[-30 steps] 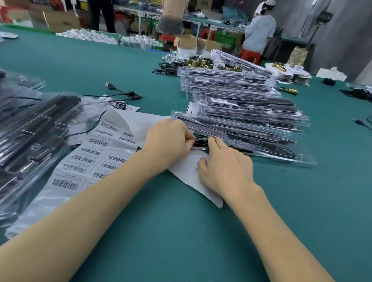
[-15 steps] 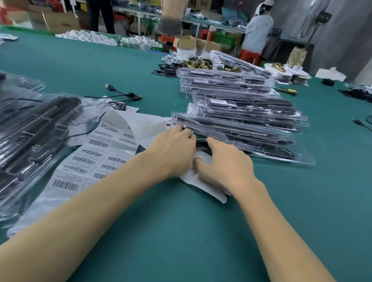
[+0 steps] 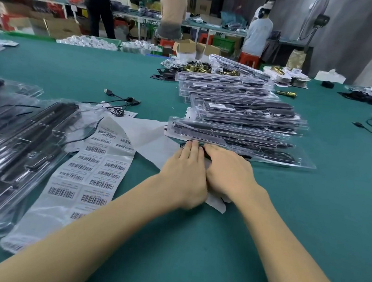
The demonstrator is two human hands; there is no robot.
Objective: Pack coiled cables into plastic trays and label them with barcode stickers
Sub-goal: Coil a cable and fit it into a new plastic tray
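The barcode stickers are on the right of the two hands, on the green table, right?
Not quite. The head view shows the barcode stickers lying to the left of the two hands, left and right, on the green table.

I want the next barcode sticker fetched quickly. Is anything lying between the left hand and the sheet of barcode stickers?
Nothing visible does. The left hand rests beside the right hand at the clear plastic tray; only white backing paper and bare green tabletop lie between it and the white barcode sticker sheet.
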